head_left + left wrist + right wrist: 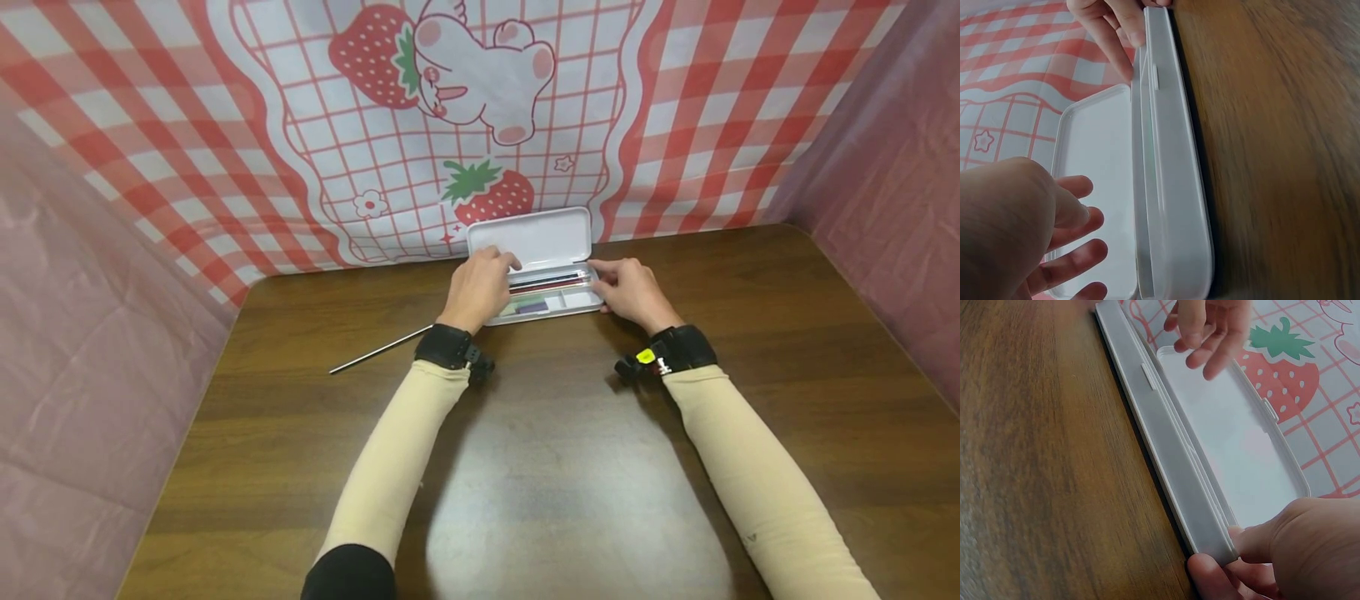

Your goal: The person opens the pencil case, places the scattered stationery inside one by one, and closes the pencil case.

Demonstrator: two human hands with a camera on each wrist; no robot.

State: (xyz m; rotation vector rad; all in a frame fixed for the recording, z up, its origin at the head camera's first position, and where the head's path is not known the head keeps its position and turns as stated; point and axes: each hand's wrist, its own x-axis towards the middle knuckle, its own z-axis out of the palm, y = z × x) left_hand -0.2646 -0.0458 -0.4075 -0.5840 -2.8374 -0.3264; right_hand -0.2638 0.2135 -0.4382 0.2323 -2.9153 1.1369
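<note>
A white pencil case (542,317) stands near the back of the table, its lid (536,237) raised against the checked cloth. Inside lie dark and red pencils (551,284) and a small purple block (532,307). My right hand (633,292) grips the case's right end, with the thumb at the rim and fingers around the outer side in the right wrist view. Over the left part of the case is my left hand (480,287); its fingers are loosely bent in front of the lid and hold nothing in the left wrist view.
A thin silver rod (381,349) lies on the brown wooden table (570,467), left of the case. Directly behind hangs a red and white checked cloth (697,150) with strawberries. Pink cloths (90,350) flank the table on both sides.
</note>
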